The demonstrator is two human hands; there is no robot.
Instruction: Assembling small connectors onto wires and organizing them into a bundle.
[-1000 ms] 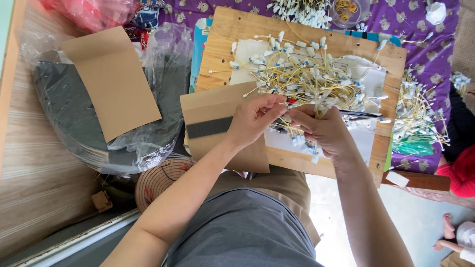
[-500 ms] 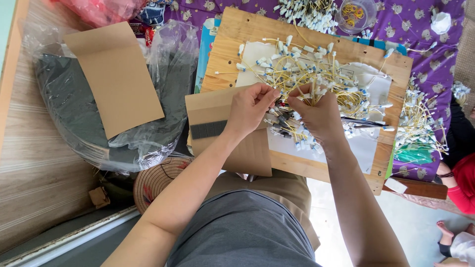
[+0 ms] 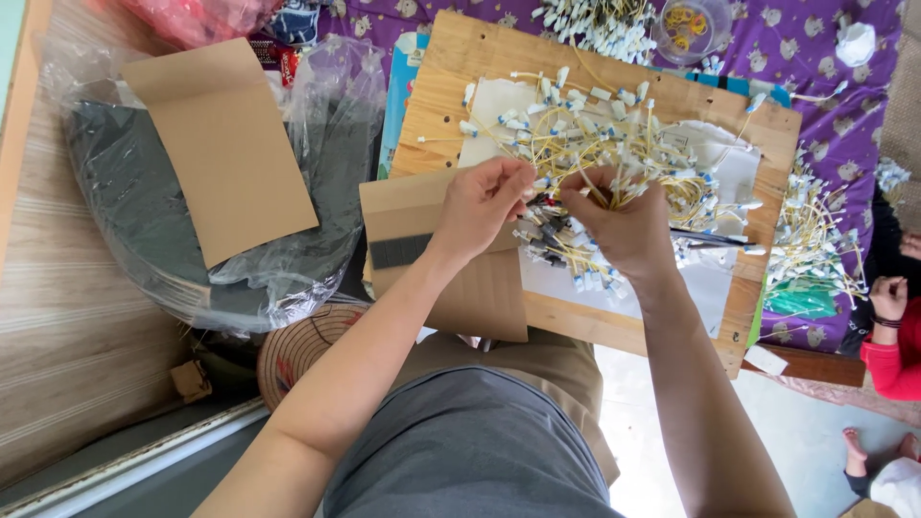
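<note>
- We work at a wooden board (image 3: 451,72) laid across the lap, on which a white paper sheet (image 3: 566,283) carries a loose pile of yellow wires with white end tags (image 3: 614,144).
- Our left hand (image 3: 484,206) hovers at the near left edge of the pile, thumb and forefinger pinched on a single wire end; the other fingers stay curled clear.
- Our right hand (image 3: 624,225) is closed around a small bundle of wires that rises from the fist. How many wires it holds we cannot tell.
- The two hands sit close together, just above a tangle of darker pieces (image 3: 552,235) on the paper.
- To do this step well, we judge that the pinch belongs near the tag end, so the thin wire does not slide through the fingers.
- We keep the bundle upright in the right fist with its ends level, so each added wire lines up with the rest.
- We draw a wire out along its own length; a sideways pull probably drags neighbours along, since the pile is tangled.
- A folded piece of cardboard with a dark strip (image 3: 432,249) lies under the left wrist, overlapping the board edge. We keep the forearm light on it.
- A second, larger pile of tagged wires (image 3: 815,240) lies beyond the right edge of the board, on the purple patterned cloth (image 3: 825,115), well apart from the hands.
</note>
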